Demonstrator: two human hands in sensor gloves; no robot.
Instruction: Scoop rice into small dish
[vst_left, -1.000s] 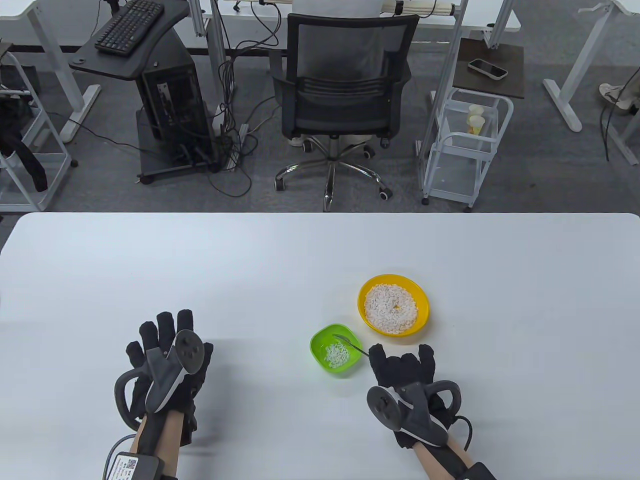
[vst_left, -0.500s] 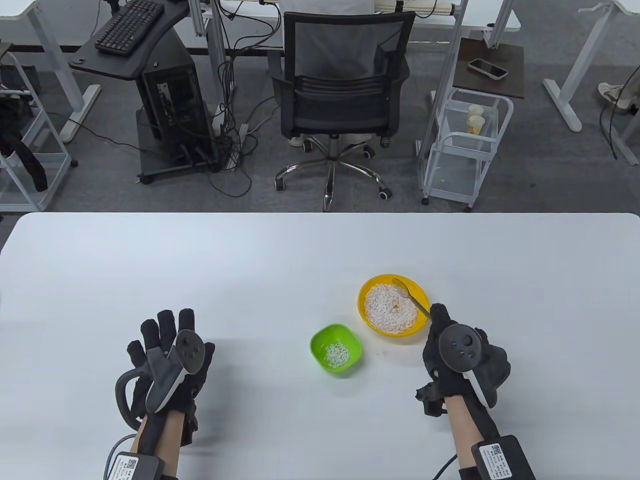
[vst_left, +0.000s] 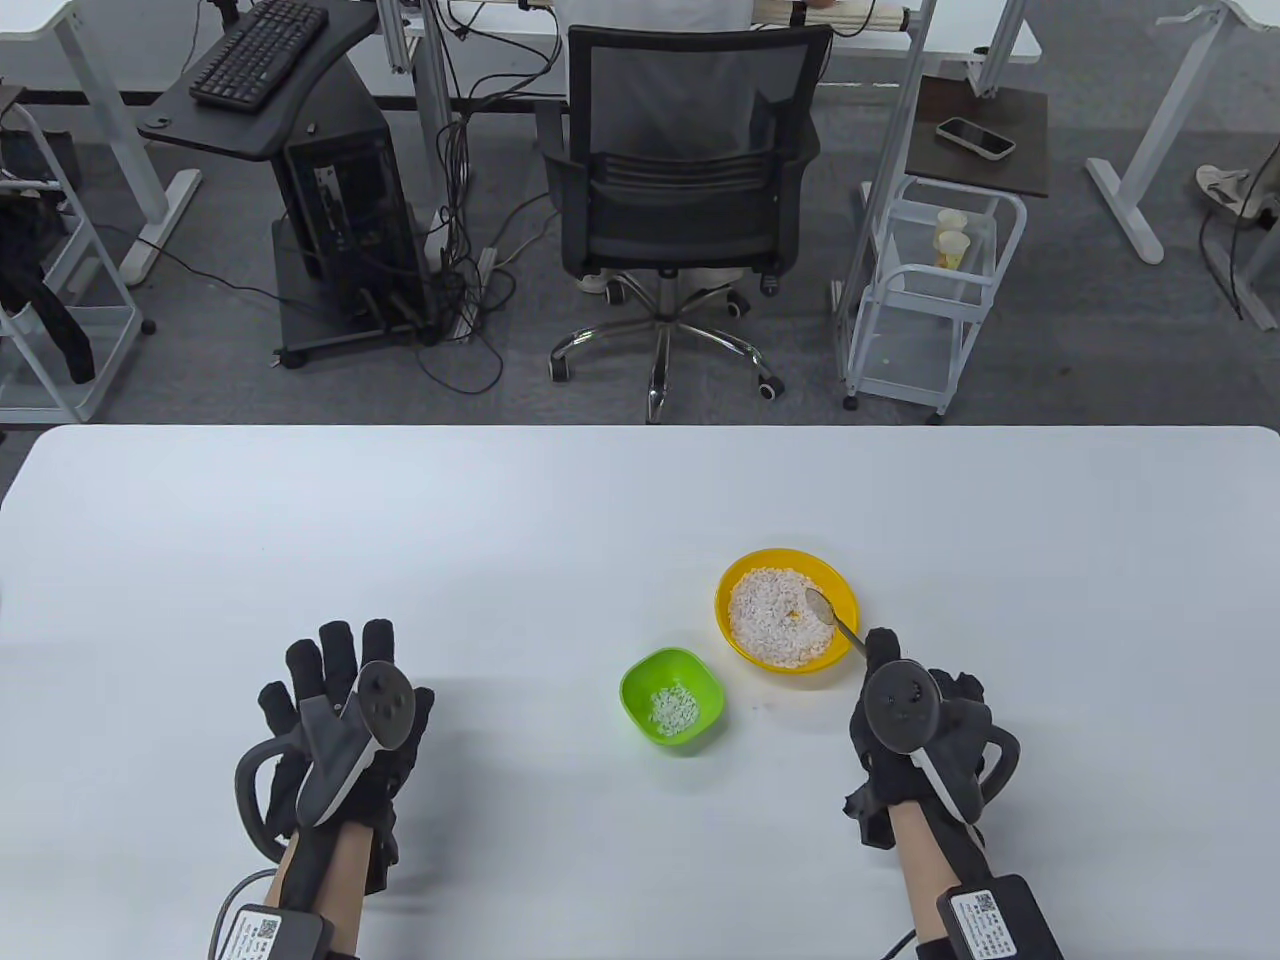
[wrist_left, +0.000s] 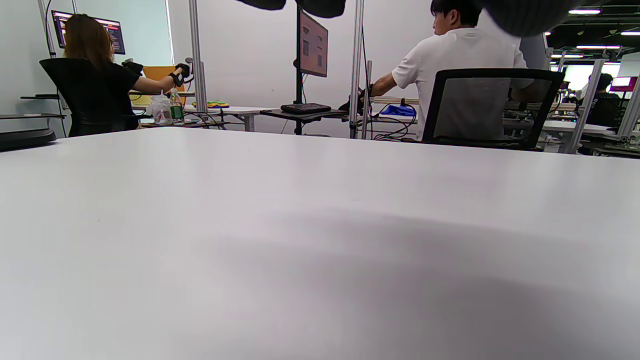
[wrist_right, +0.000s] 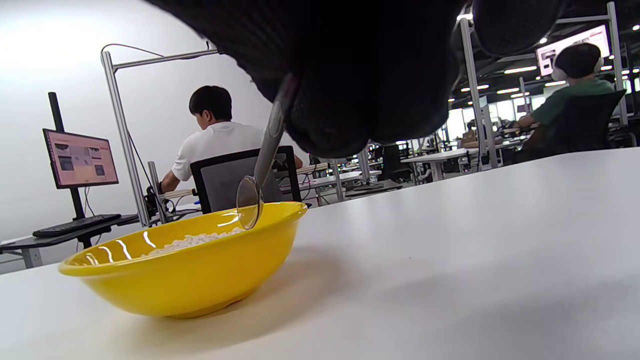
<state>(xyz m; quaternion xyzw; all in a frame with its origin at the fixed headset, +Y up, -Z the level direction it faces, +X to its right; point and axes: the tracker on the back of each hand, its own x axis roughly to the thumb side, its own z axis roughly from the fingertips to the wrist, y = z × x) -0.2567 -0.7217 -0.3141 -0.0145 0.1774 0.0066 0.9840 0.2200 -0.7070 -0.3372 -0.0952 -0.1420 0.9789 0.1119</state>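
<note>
Since half a second ago the right hand (vst_left: 915, 735) drew back slightly, still gripping the spoon (vst_left: 832, 618), its tip now dipping into the yellow bowl (vst_left: 844, 592) just ahead; left hand (vst_left: 335, 725) rests open.

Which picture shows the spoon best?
The right wrist view: the spoon fills the middle, its bowl tipped at the yellow bowl's rim. The table view shows it tiny, over the rice. The left wrist view doesn't show it.

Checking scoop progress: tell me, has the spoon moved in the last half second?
Yes. The spoon dipped from the yellow bowl's far rim toward its rice.
</note>
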